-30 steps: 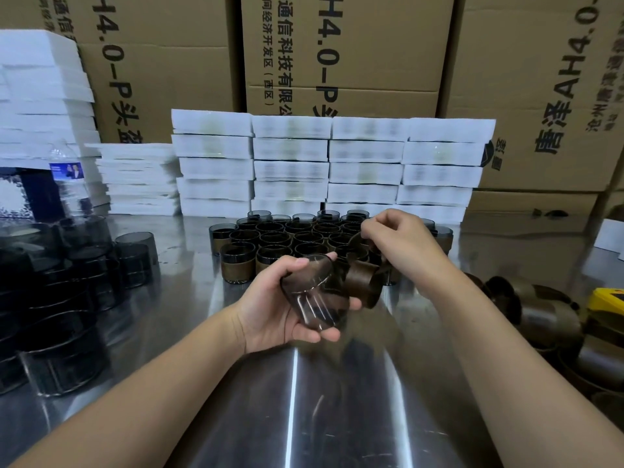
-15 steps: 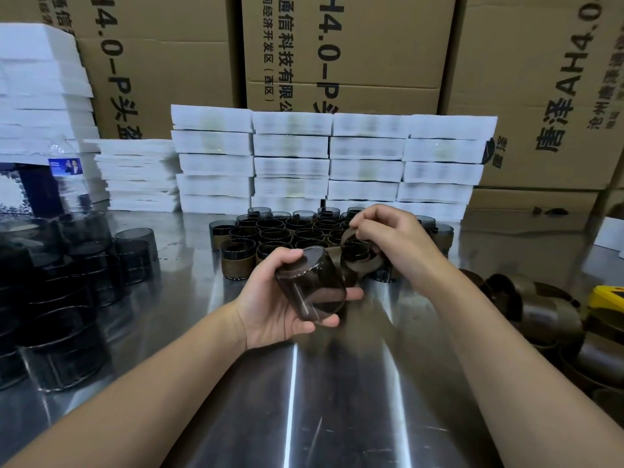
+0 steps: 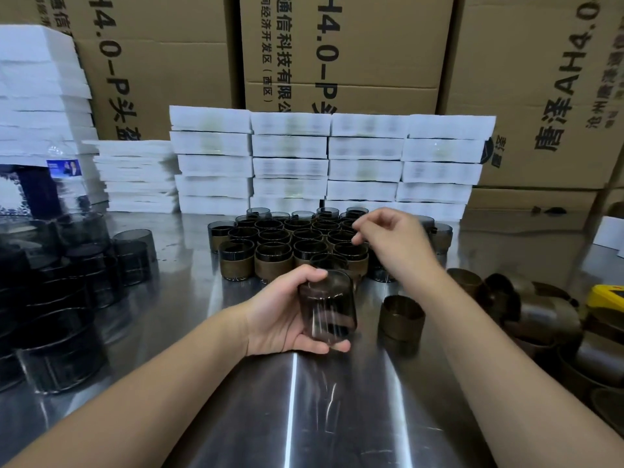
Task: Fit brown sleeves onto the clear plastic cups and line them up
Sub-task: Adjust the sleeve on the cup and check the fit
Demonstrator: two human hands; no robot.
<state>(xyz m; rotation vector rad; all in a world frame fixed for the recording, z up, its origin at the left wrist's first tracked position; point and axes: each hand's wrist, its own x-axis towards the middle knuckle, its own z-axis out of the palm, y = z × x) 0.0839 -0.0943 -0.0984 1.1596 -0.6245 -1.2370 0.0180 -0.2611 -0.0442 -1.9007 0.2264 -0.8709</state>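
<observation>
— Where's the cup?
— Bare cup clamped in the left hand; a brown sleeve stands loose at its three o'clock.
— The right hand?
— Empty, fingers loosely curled, above the sleeved cups at twelve o'clock.

sleeve pile cut off right, blurred
</observation>
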